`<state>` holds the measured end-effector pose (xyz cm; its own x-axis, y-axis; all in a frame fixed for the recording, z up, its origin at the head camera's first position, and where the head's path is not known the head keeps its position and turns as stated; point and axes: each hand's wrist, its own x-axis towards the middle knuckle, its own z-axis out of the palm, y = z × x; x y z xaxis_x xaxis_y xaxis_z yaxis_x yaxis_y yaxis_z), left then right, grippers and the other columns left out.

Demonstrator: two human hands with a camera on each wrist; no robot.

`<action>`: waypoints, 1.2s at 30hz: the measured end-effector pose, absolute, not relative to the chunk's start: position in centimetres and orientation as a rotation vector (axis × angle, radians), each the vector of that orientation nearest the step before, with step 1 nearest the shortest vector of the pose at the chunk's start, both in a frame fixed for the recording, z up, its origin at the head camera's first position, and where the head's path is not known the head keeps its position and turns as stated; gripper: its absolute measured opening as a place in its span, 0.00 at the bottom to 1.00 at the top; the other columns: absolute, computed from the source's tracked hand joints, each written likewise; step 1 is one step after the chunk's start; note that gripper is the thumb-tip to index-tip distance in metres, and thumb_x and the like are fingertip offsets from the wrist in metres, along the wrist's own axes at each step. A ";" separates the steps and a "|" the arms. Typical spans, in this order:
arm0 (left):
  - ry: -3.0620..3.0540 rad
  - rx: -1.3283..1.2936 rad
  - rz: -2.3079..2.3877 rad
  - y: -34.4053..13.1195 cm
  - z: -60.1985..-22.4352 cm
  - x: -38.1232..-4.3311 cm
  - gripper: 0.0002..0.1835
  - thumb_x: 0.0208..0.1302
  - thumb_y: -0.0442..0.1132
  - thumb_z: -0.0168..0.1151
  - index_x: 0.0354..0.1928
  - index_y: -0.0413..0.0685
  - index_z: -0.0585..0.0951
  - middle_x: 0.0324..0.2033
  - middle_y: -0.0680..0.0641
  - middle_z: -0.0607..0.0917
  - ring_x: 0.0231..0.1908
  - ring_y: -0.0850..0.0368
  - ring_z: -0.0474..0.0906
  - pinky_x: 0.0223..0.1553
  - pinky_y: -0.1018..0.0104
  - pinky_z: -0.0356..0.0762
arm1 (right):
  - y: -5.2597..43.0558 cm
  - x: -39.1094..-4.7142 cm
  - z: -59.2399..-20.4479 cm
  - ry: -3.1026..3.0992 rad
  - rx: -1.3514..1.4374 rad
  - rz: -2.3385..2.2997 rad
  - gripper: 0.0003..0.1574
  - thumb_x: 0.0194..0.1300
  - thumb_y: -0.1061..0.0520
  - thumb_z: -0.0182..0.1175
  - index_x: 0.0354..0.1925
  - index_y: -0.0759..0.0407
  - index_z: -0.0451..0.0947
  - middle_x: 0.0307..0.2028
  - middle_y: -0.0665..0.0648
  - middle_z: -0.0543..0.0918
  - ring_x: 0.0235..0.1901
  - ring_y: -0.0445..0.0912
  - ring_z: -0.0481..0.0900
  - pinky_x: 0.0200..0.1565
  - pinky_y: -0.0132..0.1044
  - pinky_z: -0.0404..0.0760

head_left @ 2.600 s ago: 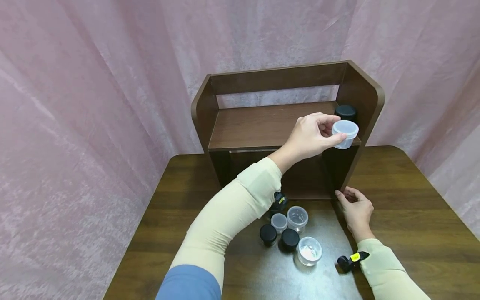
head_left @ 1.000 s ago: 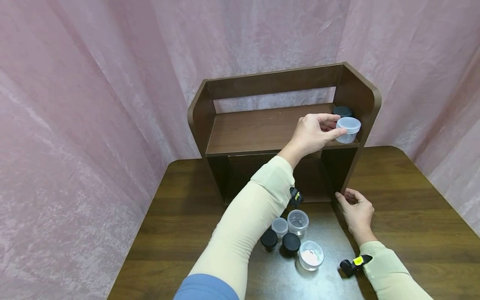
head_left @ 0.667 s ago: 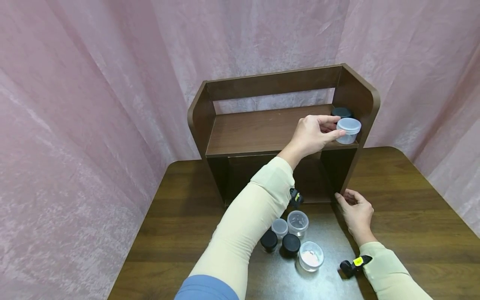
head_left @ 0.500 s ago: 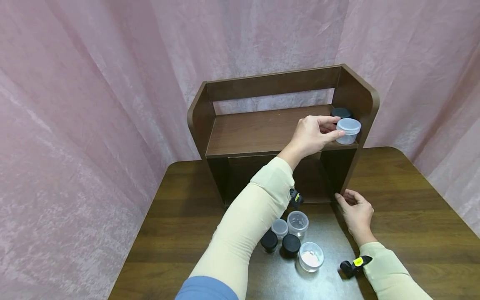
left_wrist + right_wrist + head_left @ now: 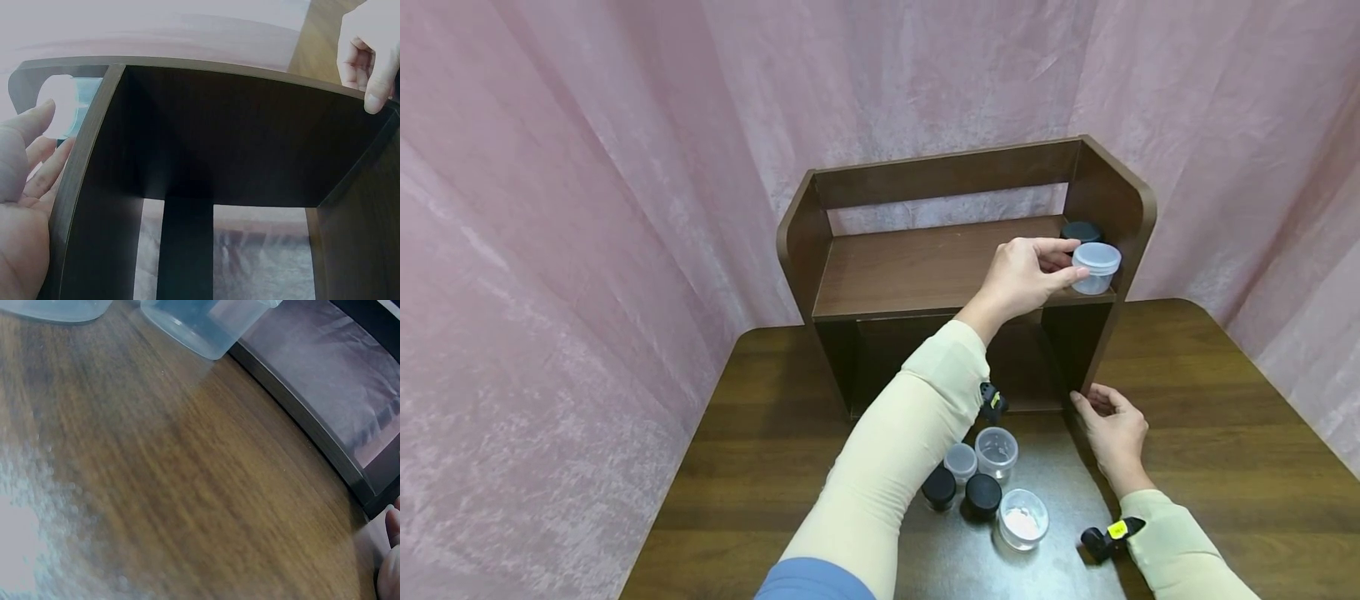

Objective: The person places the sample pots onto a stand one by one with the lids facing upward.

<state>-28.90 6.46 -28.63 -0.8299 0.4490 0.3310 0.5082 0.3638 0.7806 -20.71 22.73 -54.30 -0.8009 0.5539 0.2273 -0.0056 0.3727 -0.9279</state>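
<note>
One clear jar (image 5: 1096,271) with a pale lid is upright at the right end of the shelf's (image 5: 910,262) upper board, by the front edge; whether its base bears fully on the wood, I cannot tell. The left hand (image 5: 1028,271) reaches over from the left and pinches it, thumb at the near side and fingers behind, clamped on the jar by the lid. Just behind it is a dark-lidded jar (image 5: 1082,231), partly hidden, near the right side panel (image 5: 1108,196). Low down, the right hand (image 5: 1114,429) grips the front edge of that same panel close to the bench (image 5: 1195,375), thumb on the inner face and the other fingers on the outer one. Five more jars stand close together on the bench in front of the shelf: a small pale jar (image 5: 960,460), a larger clear pot (image 5: 997,450) beside it, two black-lidded jars (image 5: 939,487) nearer the person, and a bright clear tub (image 5: 1022,521) nearest the right forearm. Both arms wear cream sleeves (image 5: 917,417), each with a small black camera (image 5: 1101,542) at the wrist, and a blue cuff (image 5: 816,579) shows on the left arm. Pink curtain (image 5: 625,167) hangs behind.
</note>
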 end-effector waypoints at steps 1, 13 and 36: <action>-2.542 -0.895 -1.491 6.5 -28.7 -28.9 0.22 0.56 0.43 0.71 0.54 0.52 0.83 0.32 0.60 0.86 0.29 0.74 0.79 0.30 0.81 0.77 | 22.8 -20.6 -54.3 -2.122 -0.472 1.440 0.20 0.56 0.49 0.71 0.42 0.61 0.83 0.30 0.40 0.81 0.31 0.29 0.76 0.32 0.17 0.72; -2.515 -0.925 -1.491 6.5 -28.6 -29.1 0.21 0.56 0.43 0.72 0.53 0.51 0.83 0.32 0.60 0.85 0.30 0.74 0.79 0.31 0.81 0.77 | 22.7 -20.9 -54.3 -2.098 -0.453 1.416 0.20 0.56 0.50 0.71 0.42 0.61 0.83 0.31 0.41 0.82 0.30 0.27 0.75 0.31 0.17 0.71; -2.306 -0.852 -1.658 4.2 -28.8 -28.4 0.11 0.60 0.44 0.69 0.42 0.48 0.85 0.32 0.57 0.87 0.32 0.70 0.80 0.33 0.77 0.77 | 22.0 -20.6 -54.1 -2.142 -0.458 1.451 0.21 0.56 0.48 0.71 0.43 0.60 0.83 0.35 0.48 0.84 0.33 0.31 0.76 0.33 0.18 0.72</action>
